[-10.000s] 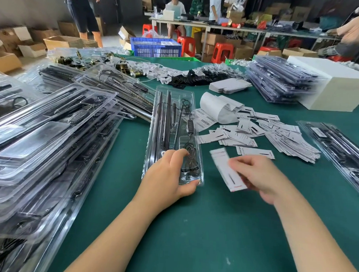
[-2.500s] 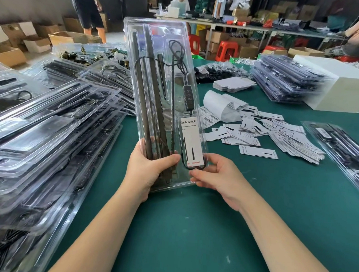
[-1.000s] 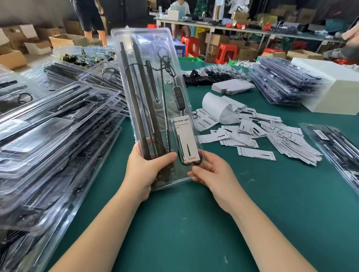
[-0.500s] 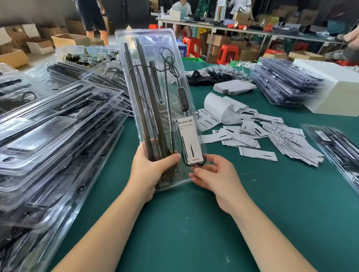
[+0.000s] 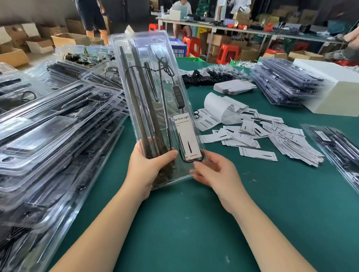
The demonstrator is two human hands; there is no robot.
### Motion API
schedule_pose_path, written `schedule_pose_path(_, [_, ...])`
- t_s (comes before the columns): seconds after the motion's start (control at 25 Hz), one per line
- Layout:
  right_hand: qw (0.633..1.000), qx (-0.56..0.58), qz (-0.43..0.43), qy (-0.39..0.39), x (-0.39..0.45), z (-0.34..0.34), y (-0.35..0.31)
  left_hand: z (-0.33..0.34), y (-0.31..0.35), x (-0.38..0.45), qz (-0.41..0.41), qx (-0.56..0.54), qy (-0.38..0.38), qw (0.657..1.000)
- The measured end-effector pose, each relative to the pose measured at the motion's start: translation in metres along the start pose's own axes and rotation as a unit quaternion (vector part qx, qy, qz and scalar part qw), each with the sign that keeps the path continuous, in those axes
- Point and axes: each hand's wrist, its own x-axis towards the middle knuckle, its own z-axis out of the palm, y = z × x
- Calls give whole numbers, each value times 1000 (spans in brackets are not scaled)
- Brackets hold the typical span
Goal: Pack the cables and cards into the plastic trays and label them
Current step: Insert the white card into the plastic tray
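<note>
Head view: one clear plastic tray (image 5: 149, 97) held up, tilted, above the green counter (image 5: 211, 229).
Tray look: long, transparent, glossy with glare; closed clear cover over the contents.
Tray contents: dark long bars (image 5: 138, 105) along the left side; thin black cable (image 5: 167, 67) looped near the top, running to a black inline switch (image 5: 177, 94); white card (image 5: 188, 136) in the lower right pocket, printed "Grow Light" with a dark spike drawing and small red text at the bottom.
Left hand (image 5: 147, 167): grasping the tray's lower left end, thumb over the front, fingers behind.
Right hand (image 5: 216, 172): fingers curled round the tray's lower right corner, just below the card.
Tray place: in both hands, lower end just above the counter, top leaning away.
Counter left: big heap of stacked trays (image 5: 40, 140).
Counter right: loose white cards (image 5: 277, 136) spread out; barcode label sheets (image 5: 208, 119) beside a curled white roll (image 5: 217, 106); another tray (image 5: 342, 151) at the edge.
Counter far: second tray stack (image 5: 285, 87) next to a white box (image 5: 336, 93); pile of black bits (image 5: 218, 74).
Room: cardboard boxes, red stools, blue crate, long table with people behind.
</note>
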Motion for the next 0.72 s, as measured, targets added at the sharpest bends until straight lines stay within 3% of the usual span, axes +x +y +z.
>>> schedule_pose_path(0.16, [998,-1,-21,67,1,-5,-4,-1,4,-1,-19,-31,-8,999])
schedule_pose_path(0.48, [991,77,-14,113,-1,-3,-2,-1,1,-2,-27,-14,-18,999])
schedule_pose_path(0.64, [990,59,-25,126,2,-3,0,0,1,-2,-31,-5,-23,999])
schedule_pose_path(0.72, [994,-2,-37,103,3,-6,0,-1,2,-2,-33,-2,-21,999])
